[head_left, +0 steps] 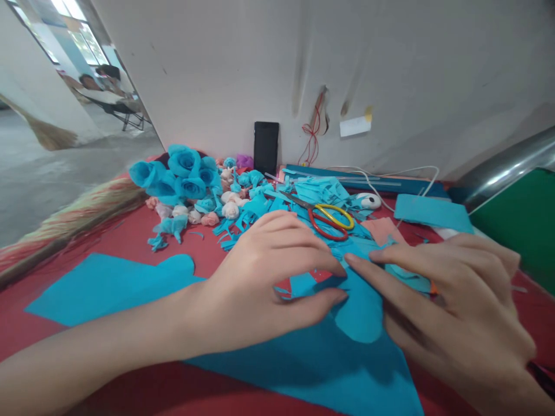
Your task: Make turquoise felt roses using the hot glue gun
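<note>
Grey floor lies left of our red bench. Our left hand has its fingers slightly parted, our right hand its fingers extended, both at the rounded blue paper, whether gripping we cannot tell; bare bench shows front left, a green panel bounds the right.

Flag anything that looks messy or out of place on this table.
Beyond the left hand, blue scraps lie in a loose jumble, with scissors resting on them; that looks untidy. I see nothing clearly damaged.
</note>
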{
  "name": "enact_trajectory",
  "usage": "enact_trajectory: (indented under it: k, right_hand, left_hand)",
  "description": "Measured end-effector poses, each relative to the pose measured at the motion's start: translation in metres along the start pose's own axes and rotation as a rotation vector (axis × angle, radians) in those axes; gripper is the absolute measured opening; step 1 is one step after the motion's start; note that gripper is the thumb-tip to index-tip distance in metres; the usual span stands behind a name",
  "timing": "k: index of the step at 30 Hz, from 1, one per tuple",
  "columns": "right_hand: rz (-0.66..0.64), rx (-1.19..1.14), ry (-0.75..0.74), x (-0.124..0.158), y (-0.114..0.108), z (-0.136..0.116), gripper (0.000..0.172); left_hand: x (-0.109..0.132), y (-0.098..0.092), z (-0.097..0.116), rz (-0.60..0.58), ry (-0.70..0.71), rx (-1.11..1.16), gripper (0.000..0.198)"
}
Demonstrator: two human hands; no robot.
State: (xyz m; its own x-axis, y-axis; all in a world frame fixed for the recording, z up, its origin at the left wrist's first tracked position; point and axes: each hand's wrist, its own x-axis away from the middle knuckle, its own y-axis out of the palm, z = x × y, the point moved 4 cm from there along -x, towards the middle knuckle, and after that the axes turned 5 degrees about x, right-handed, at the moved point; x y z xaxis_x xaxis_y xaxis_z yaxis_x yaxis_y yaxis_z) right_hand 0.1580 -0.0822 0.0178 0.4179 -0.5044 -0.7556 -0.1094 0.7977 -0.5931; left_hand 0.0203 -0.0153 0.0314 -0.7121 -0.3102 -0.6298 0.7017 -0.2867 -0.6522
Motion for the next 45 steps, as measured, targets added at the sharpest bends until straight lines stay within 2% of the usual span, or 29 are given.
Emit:
enact_trajectory:
  k: [3, 7, 13, 17, 21, 23, 27, 33, 39, 45]
  right_hand:
    - [0.049, 0.089, -0.098, -0.001, -0.002, -0.004, 0.023]
    - [-0.006, 0.077, -0.131, 0.000, 0.003, -0.003, 0.021]
    - [-0.035, -0.064, -0.053, 0.002, 0.009, -0.002, 0.024]
    - [-0.015, -0.152, -0.014, 0.004, 0.010, 0.000, 0.026]
    - [-0.080, -0.282, -0.027, 0.005, 0.014, 0.002, 0.027]
    - [-0.118, -0.411, 0.047, 0.004, 0.017, 0.004, 0.026]
    - [-0.194, -0.711, 0.294, 0.005, 0.027, 0.005, 0.024]
    - [-0.227, -0.867, 0.448, 0.007, 0.032, 0.003, 0.016]
    - [-0.278, -1.003, 0.543, 0.012, 0.040, 0.004, 0.026]
    - [-0.324, -1.314, 0.710, 0.010, 0.040, -0.009, 0.017]
  left_hand:
    - [0.000, 0.000, 0.001, 0.013, 0.029, -0.048, 0.006]
    - [0.001, 0.001, 0.000, 0.012, 0.017, -0.066, 0.008]
    - [0.001, 0.003, -0.004, -0.013, -0.075, 0.074, 0.009]
    - [0.002, 0.003, -0.007, 0.001, -0.203, 0.188, 0.007]
    - [0.004, 0.004, -0.011, 0.022, -0.360, 0.391, 0.011]
    - [0.005, 0.005, -0.012, 0.012, -0.405, 0.486, 0.014]
    - [0.006, 0.006, -0.015, -0.013, -0.440, 0.588, 0.021]
    - [0.005, 0.007, -0.016, -0.055, -0.482, 0.712, 0.020]
    - [0.005, 0.006, -0.016, 0.020, -0.437, 0.683, 0.012]
    - [0.002, 0.002, -0.014, 0.126, -0.266, 0.603, 0.009]
